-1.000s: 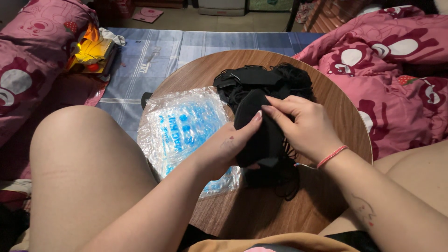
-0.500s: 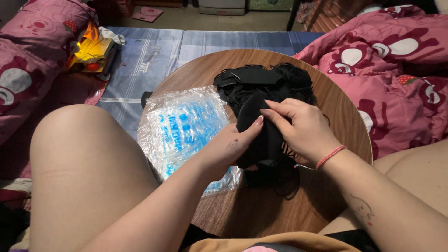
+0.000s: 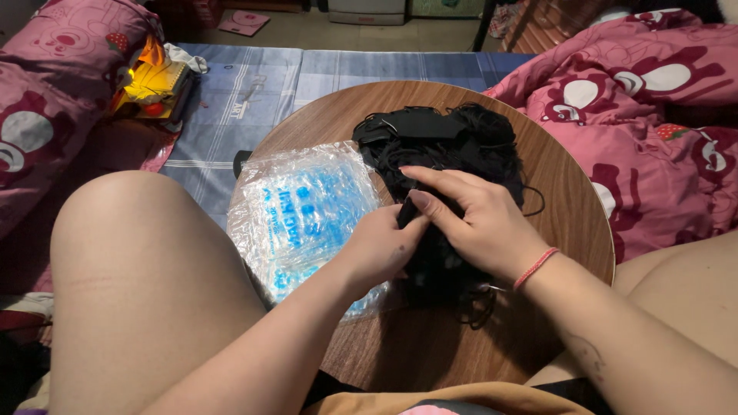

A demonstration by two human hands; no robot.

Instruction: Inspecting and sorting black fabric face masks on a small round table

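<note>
- Black mask [image 3: 419,206] sits on the round bench [image 3: 569,207], mostly hidden under both my hands.
- Left hand [image 3: 378,250] and right hand [image 3: 477,223] each pinch it; how tightly, I can't tell.
- Black pile [image 3: 450,138] behind; plastic bag [image 3: 307,215] beside.

A single head-worn camera looks steeply down and forward from close above the person's lap, centring the round wooden bench [image 3: 569,200], with the blue checked floor mat [image 3: 254,84] beyond.
</note>
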